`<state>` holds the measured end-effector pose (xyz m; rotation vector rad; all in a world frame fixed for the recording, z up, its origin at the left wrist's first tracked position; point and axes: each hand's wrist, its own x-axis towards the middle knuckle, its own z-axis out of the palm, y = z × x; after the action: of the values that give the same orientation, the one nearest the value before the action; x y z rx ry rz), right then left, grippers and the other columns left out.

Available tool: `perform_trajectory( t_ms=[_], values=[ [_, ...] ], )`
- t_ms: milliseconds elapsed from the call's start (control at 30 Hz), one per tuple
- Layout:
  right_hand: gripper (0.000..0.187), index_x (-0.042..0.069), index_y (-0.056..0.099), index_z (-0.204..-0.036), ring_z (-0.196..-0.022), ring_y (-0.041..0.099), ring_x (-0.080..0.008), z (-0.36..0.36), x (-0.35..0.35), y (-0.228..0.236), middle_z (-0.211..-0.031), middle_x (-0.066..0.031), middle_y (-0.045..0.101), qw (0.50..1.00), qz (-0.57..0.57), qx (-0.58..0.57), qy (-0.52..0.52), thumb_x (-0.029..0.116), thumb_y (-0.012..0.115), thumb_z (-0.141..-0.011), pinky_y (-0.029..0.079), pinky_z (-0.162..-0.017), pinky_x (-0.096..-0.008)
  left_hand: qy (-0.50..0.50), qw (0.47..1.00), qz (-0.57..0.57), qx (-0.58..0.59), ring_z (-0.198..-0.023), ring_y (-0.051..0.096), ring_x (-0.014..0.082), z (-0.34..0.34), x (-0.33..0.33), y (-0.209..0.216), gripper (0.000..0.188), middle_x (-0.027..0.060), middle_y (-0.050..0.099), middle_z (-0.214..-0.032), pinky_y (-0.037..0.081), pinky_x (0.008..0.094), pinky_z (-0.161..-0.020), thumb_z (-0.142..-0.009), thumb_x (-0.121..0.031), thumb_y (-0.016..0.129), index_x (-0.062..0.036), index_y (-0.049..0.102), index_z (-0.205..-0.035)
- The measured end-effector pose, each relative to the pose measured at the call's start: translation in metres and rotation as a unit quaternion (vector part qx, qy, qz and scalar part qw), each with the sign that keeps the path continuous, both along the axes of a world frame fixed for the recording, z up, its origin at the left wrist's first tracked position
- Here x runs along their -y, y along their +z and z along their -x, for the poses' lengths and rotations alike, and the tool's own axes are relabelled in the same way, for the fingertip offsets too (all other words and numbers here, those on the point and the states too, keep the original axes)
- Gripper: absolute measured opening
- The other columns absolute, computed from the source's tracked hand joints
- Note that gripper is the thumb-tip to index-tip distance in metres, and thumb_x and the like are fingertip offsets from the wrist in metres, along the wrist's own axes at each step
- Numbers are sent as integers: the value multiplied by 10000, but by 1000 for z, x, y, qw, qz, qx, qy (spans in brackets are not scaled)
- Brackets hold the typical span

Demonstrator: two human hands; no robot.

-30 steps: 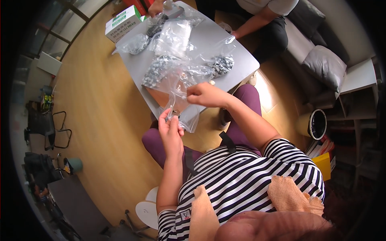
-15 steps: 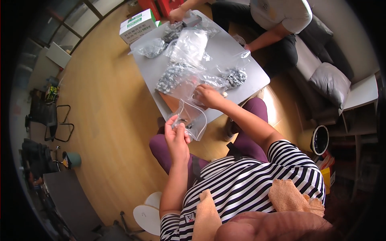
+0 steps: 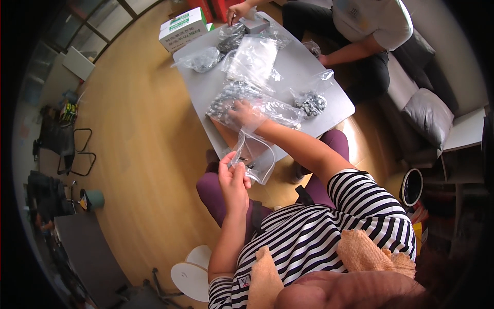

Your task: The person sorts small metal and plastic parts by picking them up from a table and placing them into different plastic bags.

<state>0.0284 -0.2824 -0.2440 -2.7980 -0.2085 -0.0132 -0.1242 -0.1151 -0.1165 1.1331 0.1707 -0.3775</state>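
My left hand [image 3: 235,175] pinches the edge of a clear zip bag [image 3: 263,157] in front of the table's near edge. A few small dark pieces lie low in that bag. My right hand [image 3: 249,115] reaches over the table to a large clear plastic bag [image 3: 221,100] full of small white and grey parts. Its fingers are bent in among the parts, partly behind plastic, and what they pinch is hidden. Beneath this bag, an orange-brown surface [image 3: 222,131] shows at the table's near corner.
On the grey table [image 3: 303,72] lie a stack of clear bags [image 3: 252,57], a bag of dark parts [image 3: 311,104] and another bag [image 3: 206,59]. Across from me sits a person whose hand [image 3: 237,11] is near a grey box [image 3: 254,23]. A white carton [image 3: 182,31] stands beyond the table.
My right hand has moved left and farther out, from the table's near side into the bag of white and grey parts. My left hand still holds the zip bag.
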Motion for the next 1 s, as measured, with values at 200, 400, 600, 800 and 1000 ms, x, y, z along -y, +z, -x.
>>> perform_trajectory(
  t_ms=[200,400,600,800,1000],
  values=[
    [313,104,570,-1177,-946,638,-246,27,58,-1,-1090,-118,634,842,-528,-21,-109,225,620,-893,538,-801,-379,-4,1000,-12,-1,-514,405,35,4,6,-2,290,-5,484,-742,346,179,-443,-944,-50,518,-23,452,-1225],
    [361,30,558,-1172,-1025,621,-310,69,79,6,-1115,-146,616,270,-940,-155,-137,317,519,-957,551,-875,-448,-12,999,-33,1,-516,406,30,12,17,3,297,-5,486,-740,345,179,-443,-939,-44,523,-26,461,-1228],
    [656,-9,462,-1330,-1148,558,-371,89,85,-1,-1230,-217,564,212,-954,-194,-89,532,348,-976,421,-1004,-564,-10,999,-32,18,-529,404,30,18,23,3,314,-8,478,-730,344,178,-447,-931,-45,536,-24,465,-1236],
    [717,-38,425,-1347,-1187,538,-385,99,86,-1,-1261,-235,545,202,-958,-189,-77,564,288,-983,432,-998,-548,-10,998,-47,30,-549,411,33,22,27,1,317,-1,476,-731,348,180,-454,-933,-46,535,-17,459,-1240],
    [561,-63,477,-1209,-1172,547,-396,126,81,35,-1220,-269,549,241,-944,-199,-104,440,331,-1005,449,-1000,-531,-5,998,-54,32,-526,404,40,22,25,1,317,-9,465,-696,345,182,-453,-934,-50,535,-16,458,-1239]
  ],
)
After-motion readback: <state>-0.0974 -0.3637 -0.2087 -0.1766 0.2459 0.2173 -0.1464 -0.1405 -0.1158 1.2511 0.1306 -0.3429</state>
